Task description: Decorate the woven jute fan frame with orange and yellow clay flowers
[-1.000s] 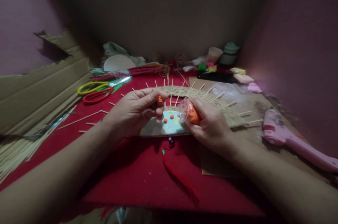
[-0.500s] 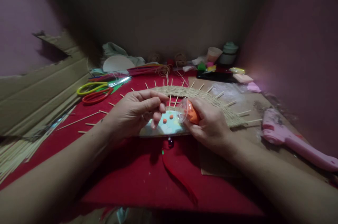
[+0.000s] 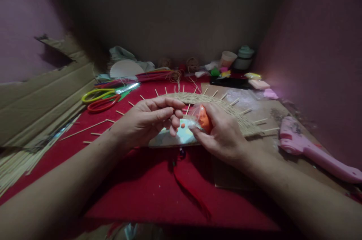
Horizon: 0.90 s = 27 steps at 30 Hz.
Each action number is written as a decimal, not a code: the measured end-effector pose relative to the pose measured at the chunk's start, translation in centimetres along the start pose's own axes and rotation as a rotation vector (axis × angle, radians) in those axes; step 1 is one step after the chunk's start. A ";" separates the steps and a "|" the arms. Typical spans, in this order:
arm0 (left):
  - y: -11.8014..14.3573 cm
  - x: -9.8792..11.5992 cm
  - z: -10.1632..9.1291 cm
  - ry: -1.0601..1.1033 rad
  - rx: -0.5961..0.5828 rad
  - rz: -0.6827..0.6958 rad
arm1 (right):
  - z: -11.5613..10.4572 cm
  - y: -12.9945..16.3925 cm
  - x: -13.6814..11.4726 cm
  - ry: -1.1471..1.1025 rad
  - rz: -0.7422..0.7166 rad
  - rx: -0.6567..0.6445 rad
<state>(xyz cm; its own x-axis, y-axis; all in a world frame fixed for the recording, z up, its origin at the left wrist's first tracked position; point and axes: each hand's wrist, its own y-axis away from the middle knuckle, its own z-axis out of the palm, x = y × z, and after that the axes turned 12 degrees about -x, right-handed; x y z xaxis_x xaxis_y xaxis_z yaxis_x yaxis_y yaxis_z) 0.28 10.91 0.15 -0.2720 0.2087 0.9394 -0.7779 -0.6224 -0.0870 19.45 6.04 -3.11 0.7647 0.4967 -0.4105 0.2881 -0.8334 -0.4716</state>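
Observation:
My right hand (image 3: 223,129) is closed around a clear plastic bag of orange clay (image 3: 204,119), its open end turned toward my other hand. Thumb and fingertips are pinched together on my left hand (image 3: 155,117), just left of the bag; whatever lies between them is hidden or too small to name. Beneath both hands is a pale blue patterned panel (image 3: 181,137) with a small orange clay dot (image 3: 183,126) on it. Behind it arches a woven twine band (image 3: 223,103) on thin sticks that fan outward.
Scissors with yellow and red handles (image 3: 103,98) lie at left, near cardboard (image 3: 51,100) and loose sticks. A pink glue gun (image 3: 316,155) rests at right on a brown board. Cup (image 3: 227,59), bottle (image 3: 244,58) and clay packs line the back. A red ribbon (image 3: 189,187) lies in front.
My left hand has moved slightly right, closer to the bag, and now covers one of the two orange dots. My right hand still grips the bag, its mouth tilted a little.

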 end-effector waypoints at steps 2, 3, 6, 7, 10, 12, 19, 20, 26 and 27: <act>0.0 0.0 0.0 -0.017 0.002 -0.014 | -0.2 -0.1 -0.3 -0.044 0.017 -0.020; 0.0 0.0 0.0 -0.026 0.007 -0.026 | -0.3 -0.1 -0.4 -0.074 0.013 -0.027; 0.0 0.2 -0.1 -0.053 0.055 -0.088 | -0.5 -0.1 -0.5 -0.151 -0.016 -0.039; 0.0 0.3 -0.1 -0.064 0.086 -0.109 | -0.5 -0.1 -0.4 -0.165 -0.020 -0.036; 0.1 0.5 -0.2 -0.084 0.192 -0.083 | -0.5 0.0 -0.1 -0.187 -0.009 0.003; 0.1 0.7 -0.1 -0.080 0.218 -0.007 | -0.6 -0.1 0.1 -0.185 0.009 0.040; 0.0 0.7 -0.2 -0.076 0.084 0.036 | -0.6 -0.3 0.3 -0.144 0.037 0.076; 0.0 0.7 -0.2 -0.074 0.051 0.027 | -0.6 -0.3 0.3 -0.142 0.030 0.080; 0.4 0.7 -0.3 -0.156 0.064 -0.082 | -0.4 -0.2 0.3 -0.141 0.013 0.096; 0.5 0.7 -0.3 -0.174 0.100 -0.070 | -0.4 -0.2 0.3 -0.139 0.012 0.093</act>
<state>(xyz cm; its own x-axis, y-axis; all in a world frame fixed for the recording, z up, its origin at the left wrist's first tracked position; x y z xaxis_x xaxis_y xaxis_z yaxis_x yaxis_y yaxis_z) -0.41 10.95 0.65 -0.1111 0.1263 0.9858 -0.7292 -0.6843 0.0055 19.88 6.29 -2.86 0.6789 0.5207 -0.5177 0.2195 -0.8168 -0.5335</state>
